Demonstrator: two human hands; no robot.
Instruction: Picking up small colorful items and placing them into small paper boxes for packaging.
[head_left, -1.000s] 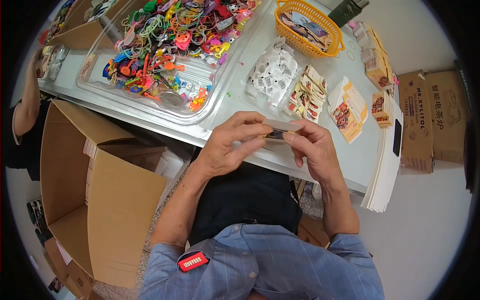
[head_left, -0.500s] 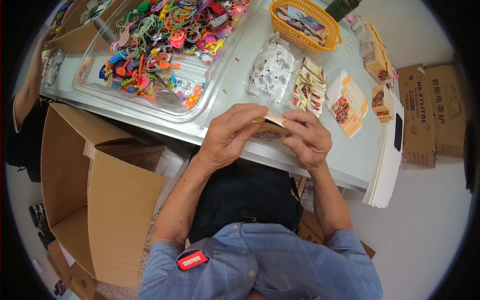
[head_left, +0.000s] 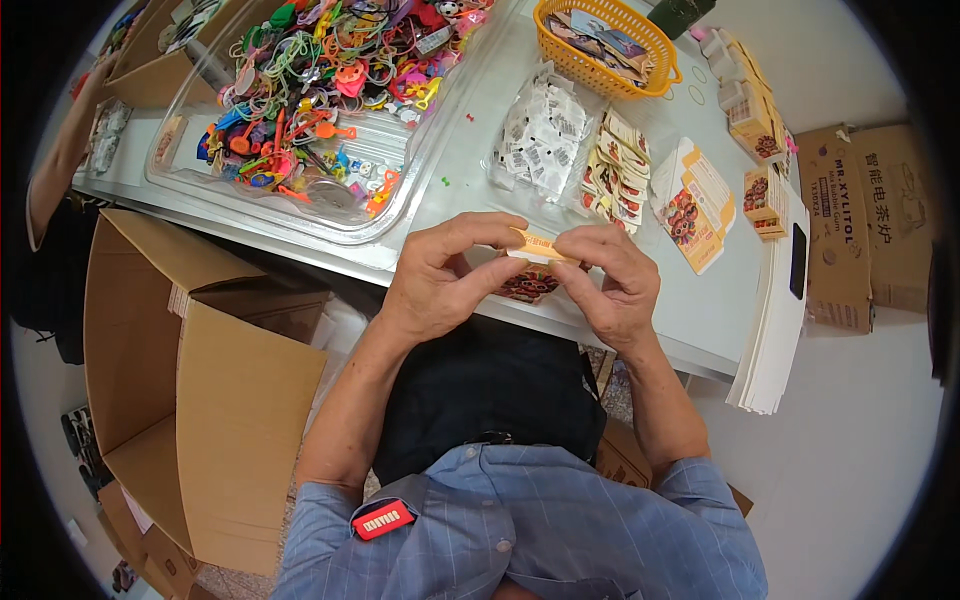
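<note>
Between my two hands, at the table's front edge, is a small printed carton (head_left: 530, 285) in orange and white with a dark red picture. My left hand (head_left: 445, 275) pinches its left side, thumb and fingers at the top flap. At the right end my right hand (head_left: 612, 278) grips the same flap, its thumb pressing from the front. Just beyond my hands lie a clear bag of small white packets (head_left: 543, 135) and a pile of printed cards (head_left: 617, 170). A flattened carton (head_left: 692, 215) of the same print rests to the right of them.
A clear tray (head_left: 400, 215) of colourful small toys stands at the left. Behind are a yellow basket (head_left: 660, 90) and a row of folded cartons (head_left: 757, 120). White card sheets (head_left: 770, 340) overhang the right edge. An open cardboard box (head_left: 245, 430) is at lower left, beside another person's arm (head_left: 55, 165).
The carton's top flap has tilted toward me and folded down, so its orange face and the front picture show more. My thumbs have moved in along the flap.
</note>
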